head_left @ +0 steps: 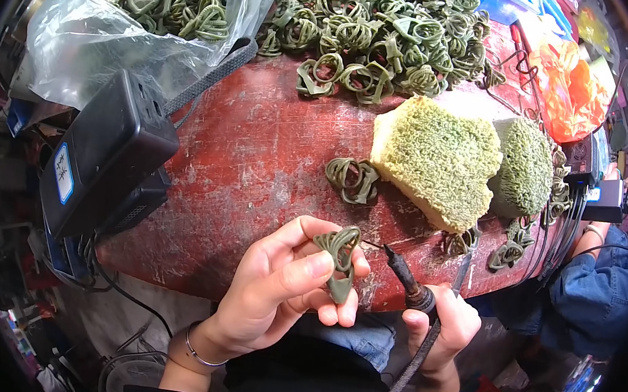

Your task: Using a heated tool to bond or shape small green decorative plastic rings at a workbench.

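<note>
My left hand is closed, pinching a dark green ring-like piece with looped strands and a pointed tab between thumb and fingers. My right hand is wrapped round a pen-like tool with a black collar and a thin dark tip. That tip points toward the green piece, and a small gap seems to lie between them. A narrow grey flat strip also passes through my right hand, slanting from upper right to lower left. Beyond my hands, one similar green piece lies alone on the red table.
Many green pieces are heaped at the back, more in a clear plastic bag. Two rough foam-like blocks, one yellowish and one green, stand right of centre. Black boxes with cables stand left. Another person's sleeve is at right.
</note>
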Available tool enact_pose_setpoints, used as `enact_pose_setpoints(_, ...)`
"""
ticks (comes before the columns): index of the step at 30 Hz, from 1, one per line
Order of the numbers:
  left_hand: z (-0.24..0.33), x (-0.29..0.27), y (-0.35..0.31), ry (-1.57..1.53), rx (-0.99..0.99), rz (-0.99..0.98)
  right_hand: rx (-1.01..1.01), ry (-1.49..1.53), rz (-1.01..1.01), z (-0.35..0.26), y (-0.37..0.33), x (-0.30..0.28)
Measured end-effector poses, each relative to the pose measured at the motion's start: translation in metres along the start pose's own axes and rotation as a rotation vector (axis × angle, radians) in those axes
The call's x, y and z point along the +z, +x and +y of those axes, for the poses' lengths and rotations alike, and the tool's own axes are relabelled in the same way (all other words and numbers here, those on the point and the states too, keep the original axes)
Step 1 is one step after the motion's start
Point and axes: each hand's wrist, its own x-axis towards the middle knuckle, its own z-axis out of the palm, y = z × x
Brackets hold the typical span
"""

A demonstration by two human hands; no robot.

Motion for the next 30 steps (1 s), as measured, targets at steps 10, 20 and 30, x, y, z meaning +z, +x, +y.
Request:
enact_pose_setpoints(10,-0.002,0.013,0.002,0.116,0.040,0.177,-0.009,-0.018,-0.027,-0.001,0.003,0.000)
enact_pose_setpoints(20,0.000,-0.001,0.000,-0.020,-0.006,-0.009,-0.015,-0.017,-0.016,0.000,0.001,0.000)
enact_pose_setpoints(30,0.000,0.016,0.003,0.149,0.025,0.170,0.010,-0.037,-0.016,-0.002,0.002,-0.002)
